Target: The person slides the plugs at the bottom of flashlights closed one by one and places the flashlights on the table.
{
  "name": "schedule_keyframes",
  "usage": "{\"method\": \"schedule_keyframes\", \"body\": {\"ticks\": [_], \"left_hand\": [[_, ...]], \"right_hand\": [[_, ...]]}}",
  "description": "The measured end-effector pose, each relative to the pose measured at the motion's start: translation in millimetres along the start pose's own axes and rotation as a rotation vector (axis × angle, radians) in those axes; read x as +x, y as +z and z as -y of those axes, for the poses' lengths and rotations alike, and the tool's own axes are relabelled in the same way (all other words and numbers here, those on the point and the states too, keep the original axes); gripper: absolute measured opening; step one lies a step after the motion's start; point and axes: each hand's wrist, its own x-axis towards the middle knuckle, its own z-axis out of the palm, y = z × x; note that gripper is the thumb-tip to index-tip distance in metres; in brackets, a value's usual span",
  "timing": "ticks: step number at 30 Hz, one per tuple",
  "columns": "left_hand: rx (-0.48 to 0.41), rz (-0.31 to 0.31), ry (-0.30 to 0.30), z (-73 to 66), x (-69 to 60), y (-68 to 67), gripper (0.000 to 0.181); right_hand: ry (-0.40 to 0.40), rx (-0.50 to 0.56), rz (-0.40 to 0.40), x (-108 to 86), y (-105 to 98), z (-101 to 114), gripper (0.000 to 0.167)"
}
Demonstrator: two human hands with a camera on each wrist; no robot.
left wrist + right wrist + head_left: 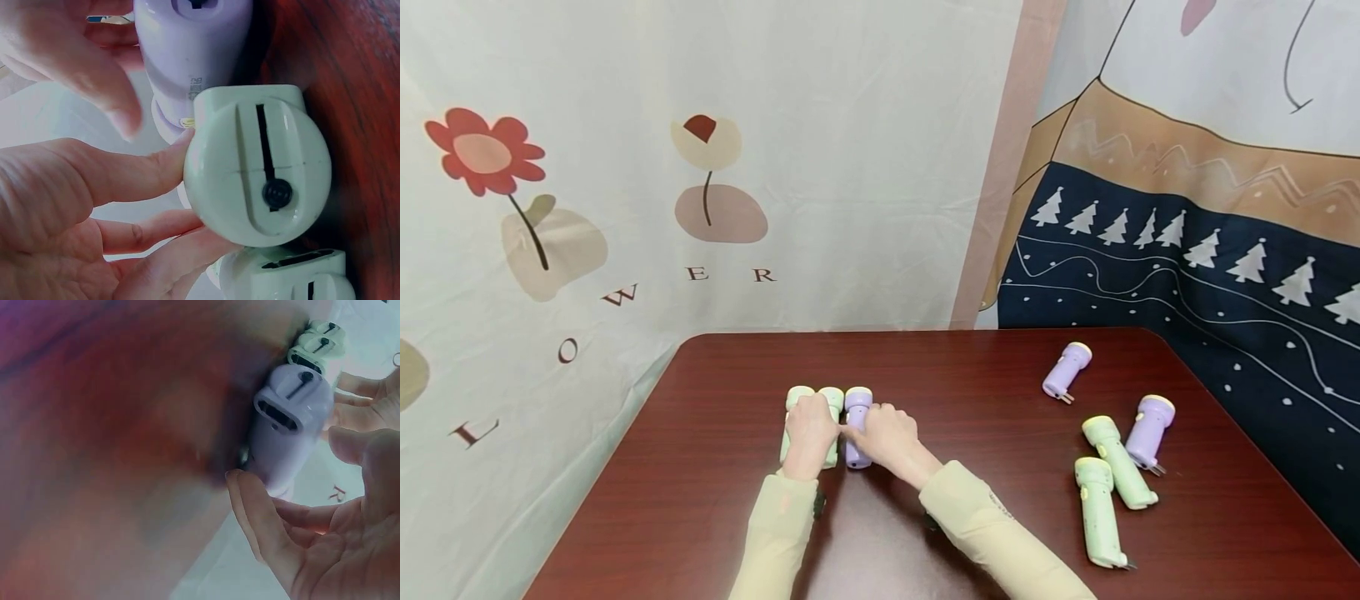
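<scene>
The left hand [808, 435] grasps the middle green flashlight [262, 169], thumb on one side and fingers curled on the other, where they fit into the tight space against the outer green flashlight [800, 392]. The right hand [887, 433] is loose around the purple flashlight [858, 404]: its thumb stands off the body and its fingers reach along the outer side, close to the tabletop; whether a fingertip touches, I cannot tell. These three lie side by side as a row, heads toward the table's far edge, with only a narrow slot between the middle green tail and the purple one. The row sits nearer the far edge of the table [700, 467] than the person, with a strip of wood beyond the heads and broad room to the left. To the right, a wide stretch of wood separates the row from four more flashlights: a purple one [1067, 372] close to the far edge, another purple one [1149, 433] near the right edge, and two slanting green ones [1099, 517] close beside it. Past the edges hang a pale flower-print cloth [850, 167] and a dark tree-print cloth [1150, 308].
</scene>
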Motion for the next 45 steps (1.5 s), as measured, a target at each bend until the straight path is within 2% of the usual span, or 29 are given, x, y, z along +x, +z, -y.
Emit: {"method": "schedule_keyframes", "body": {"ticks": [4, 8, 13, 18, 25, 32, 34, 36, 42, 45], "left_hand": [[0.009, 0.037, -0.018, -2.0, 0.6, -0.6, 0.028], [0.016, 0.051, -0.024, -1.8, 0.9, -0.5, 0.027], [0.018, 0.045, -0.018, -0.5, 1.1, -1.4, 0.026], [0.032, 0.036, -0.023, 0.6, 1.3, -1.4, 0.027], [0.041, 0.025, -0.018, -1.3, 0.0, 1.3, 0.028], [0.042, 0.017, -0.022, -2.0, -1.1, 0.1, 0.026], [0.039, 0.020, -0.022, -2.3, -1.3, -0.5, 0.025], [0.037, 0.024, -0.026, -2.4, -1.1, -0.9, 0.025], [0.040, 0.035, -0.028, -3.1, 0.4, -1.7, 0.024], [0.052, 0.041, -0.031, -3.1, 0.7, -1.0, 0.025]], "right_hand": [[-0.053, -0.048, -0.043, -6.9, -18.1, -14.8, 0.054], [-0.063, -0.096, -0.071, -18.4, -41.3, -41.6, 0.051], [-0.028, -0.124, -0.059, -38.4, -71.2, -83.1, 0.046], [0.023, -0.144, -0.036, -62.8, -92.1, -121.9, 0.042], [0.064, -0.266, -0.070, -101.9, -105.1, -163.0, 0.045], [0.116, -0.368, -0.211, -133.0, -105.1, -187.4, 0.057], [0.137, -0.373, -0.218, -139.9, -105.5, -193.3, 0.056], [0.168, -0.362, -0.183, -145.0, -107.4, -198.9, 0.056], [0.305, -0.256, 0.088, -148.6, -114.0, -212.8, 0.049], [0.338, -0.224, 0.165, -147.7, -112.4, -217.0, 0.046]]}}
